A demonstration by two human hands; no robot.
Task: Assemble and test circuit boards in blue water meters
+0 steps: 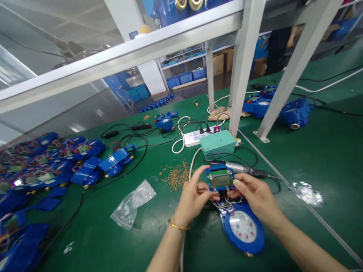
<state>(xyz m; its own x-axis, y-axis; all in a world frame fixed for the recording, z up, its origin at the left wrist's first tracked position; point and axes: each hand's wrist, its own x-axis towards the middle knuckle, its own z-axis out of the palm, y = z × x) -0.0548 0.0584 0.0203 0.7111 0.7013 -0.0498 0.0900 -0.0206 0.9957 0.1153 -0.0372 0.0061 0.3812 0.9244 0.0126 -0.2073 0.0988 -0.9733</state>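
Observation:
Both my hands grip a blue-framed display board (220,179) with a grey screen, one at each side. My left hand (195,196) has its thumb and fingers along the left and lower edge. From the right, my right hand (256,196) pinches the frame, its thumb near the corner of the screen. Coloured wires (227,204) run from beneath the board to a blue water meter (243,226) with a round white dial, which lies on the green bench just below. Behind the board a silver electric screwdriver (236,167) lies on the bench, partly hidden.
Small brass screws (177,176) are heaped left of my hands, near a clear plastic bag (134,204). Behind are a turquoise box (218,144) and a white power strip (195,138). Many blue meters (56,162) crowd the left. A metal rack post (245,68) stands ahead; cables cross the bench.

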